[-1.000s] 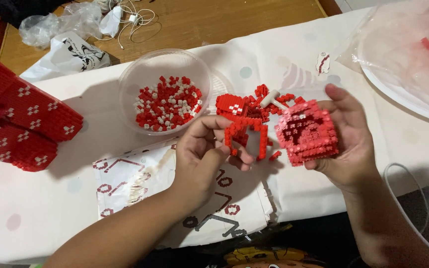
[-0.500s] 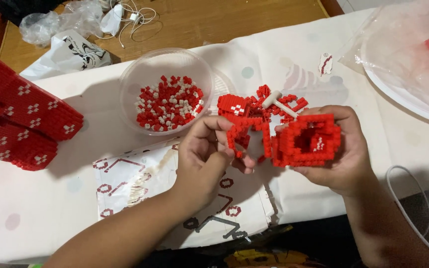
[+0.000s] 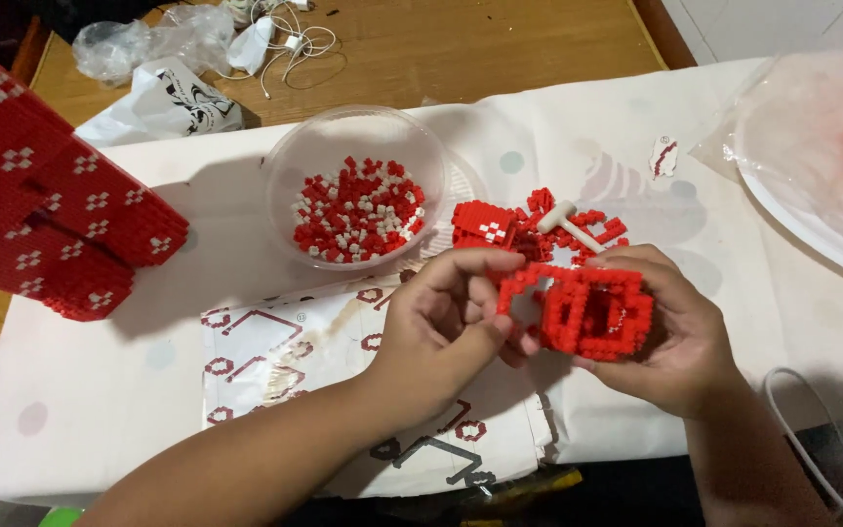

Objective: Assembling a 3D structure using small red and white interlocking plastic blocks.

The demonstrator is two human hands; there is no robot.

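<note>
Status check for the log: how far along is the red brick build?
Done: a large red block structure stands at the left. In hand: both the left hand and right hand grip a hollow red brick frame. Left: a bowl of loose red and white bricks, plus loose red sub-pieces behind the hands.

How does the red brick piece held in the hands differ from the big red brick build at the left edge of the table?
The held brick piece is small, open and frame-like, gripped by the left hand and right hand. The big brick build is far larger, solid-walled, resting on the table cloth untouched. The big build shows white diamond patterns; the held piece looks plain red. Both are made of tiny red bricks.
</note>
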